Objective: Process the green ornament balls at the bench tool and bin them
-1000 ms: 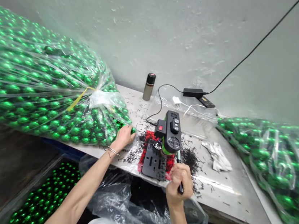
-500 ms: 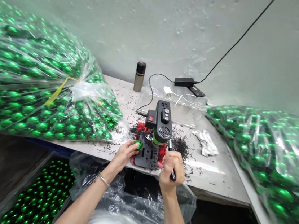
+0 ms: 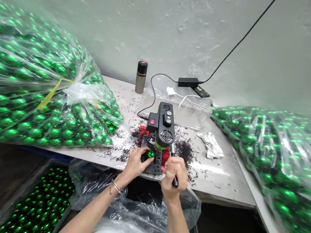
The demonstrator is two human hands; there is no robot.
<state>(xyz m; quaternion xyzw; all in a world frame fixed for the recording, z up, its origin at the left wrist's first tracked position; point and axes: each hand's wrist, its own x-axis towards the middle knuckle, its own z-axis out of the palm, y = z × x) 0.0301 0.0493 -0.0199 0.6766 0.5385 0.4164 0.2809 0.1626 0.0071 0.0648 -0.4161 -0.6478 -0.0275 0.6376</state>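
A small shiny green ball sits under the head of a black bench press drill, over its dark slotted base plate. My left hand has thumb and fingers closed around the ball from the left. The fist of my right hand is wrapped around the black-gripped lever on the machine's right side. Red material shows beneath the plate. Black curled shavings lie heaped on both sides of the machine. The spot where the drill head meets the ball is partly hidden.
Big clear bags of green balls, a left bag and a right bag, flank the table. Behind the machine are a bottle, a clear plastic tray and a power adapter. White gloves lie right. A crate of balls stands below.
My left hand has moved right with the green ball, from beside the base plate to under the machine's head. My right hand stays on the lever. The view has shifted slightly.
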